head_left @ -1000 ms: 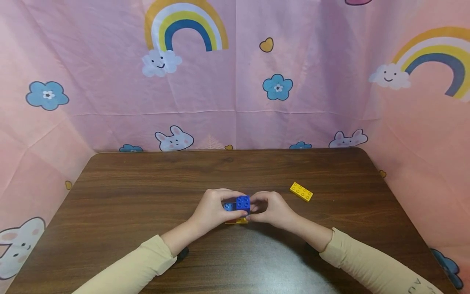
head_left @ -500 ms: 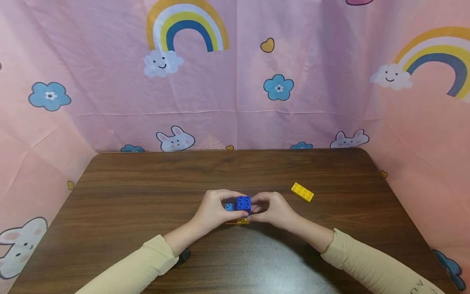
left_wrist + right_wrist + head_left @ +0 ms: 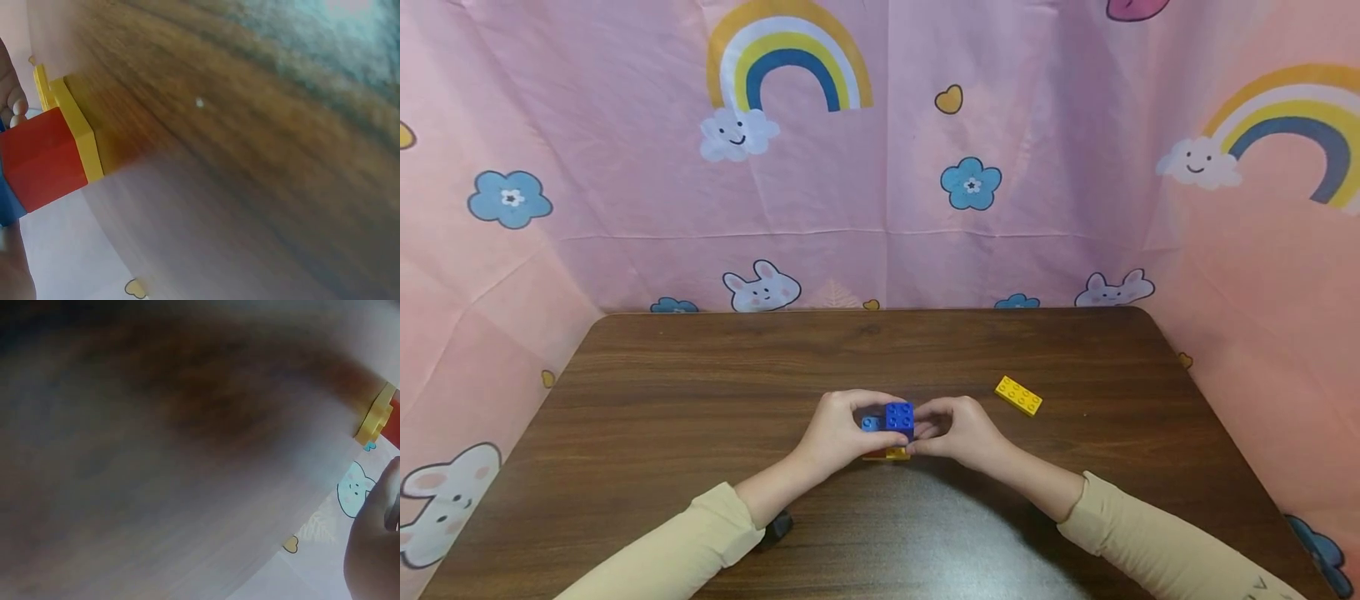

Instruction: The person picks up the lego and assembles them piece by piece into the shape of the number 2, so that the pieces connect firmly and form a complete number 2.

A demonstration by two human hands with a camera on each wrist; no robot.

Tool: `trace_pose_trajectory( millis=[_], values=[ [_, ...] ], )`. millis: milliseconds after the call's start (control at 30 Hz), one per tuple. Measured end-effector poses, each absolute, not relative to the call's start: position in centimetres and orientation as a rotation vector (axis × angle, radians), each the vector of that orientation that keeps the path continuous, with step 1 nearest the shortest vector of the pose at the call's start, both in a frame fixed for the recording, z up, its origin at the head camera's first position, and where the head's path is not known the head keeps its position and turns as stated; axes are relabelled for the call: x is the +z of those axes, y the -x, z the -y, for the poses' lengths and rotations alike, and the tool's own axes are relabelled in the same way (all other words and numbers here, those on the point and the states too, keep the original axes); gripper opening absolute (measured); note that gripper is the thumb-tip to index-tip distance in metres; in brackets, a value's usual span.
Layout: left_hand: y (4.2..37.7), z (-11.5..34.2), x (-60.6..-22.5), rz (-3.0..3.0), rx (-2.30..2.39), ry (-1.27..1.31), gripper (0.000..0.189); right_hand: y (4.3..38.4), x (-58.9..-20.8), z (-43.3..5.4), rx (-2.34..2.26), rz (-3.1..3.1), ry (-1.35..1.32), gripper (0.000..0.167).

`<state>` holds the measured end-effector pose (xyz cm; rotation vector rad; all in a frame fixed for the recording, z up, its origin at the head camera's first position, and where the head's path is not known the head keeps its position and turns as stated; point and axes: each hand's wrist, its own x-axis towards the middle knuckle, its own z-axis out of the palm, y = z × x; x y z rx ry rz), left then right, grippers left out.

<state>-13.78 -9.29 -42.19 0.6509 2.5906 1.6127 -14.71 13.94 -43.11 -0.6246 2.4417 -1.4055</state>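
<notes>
A small stack of toy building bricks stands at the middle of the table, with a dark blue brick (image 3: 899, 414) on top. My left hand (image 3: 835, 429) grips the stack from the left, thumb in front and fingers behind. Between them shows a light blue brick (image 3: 870, 424). Lower down, the left wrist view shows a red brick (image 3: 44, 159) on a flat yellow plate (image 3: 80, 128). My right hand (image 3: 970, 432) is at the stack's right side, thumb and fingers parted, fingertips close beside the dark blue brick.
A yellow eight-stud brick (image 3: 1018, 396) lies on the brown wooden table (image 3: 700, 367), behind and right of the right hand. A pink printed cloth (image 3: 880, 167) encloses the table's back and sides. Under the left cuff a dark object (image 3: 778, 527) shows.
The right hand's fingers have eased slightly away from the dark blue brick. My left hand keeps its grip and the stack stays in place. The head view has shifted a little.
</notes>
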Motion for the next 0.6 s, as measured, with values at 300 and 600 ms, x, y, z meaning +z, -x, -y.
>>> trace_pose_trajectory(
  millis=[300, 600],
  values=[
    [13.93, 10.08, -42.61, -2.462, 1.7, -0.679, 0.039, 14.76, -43.46, -13.83, -1.403, -2.433, 0.633, 0.035],
    [13.94, 10.23, -42.58, -2.456, 1.697, -0.652, 0.037, 14.88, -43.5, -13.83, -1.415, -2.426, 0.655, 0.035]
  ],
)
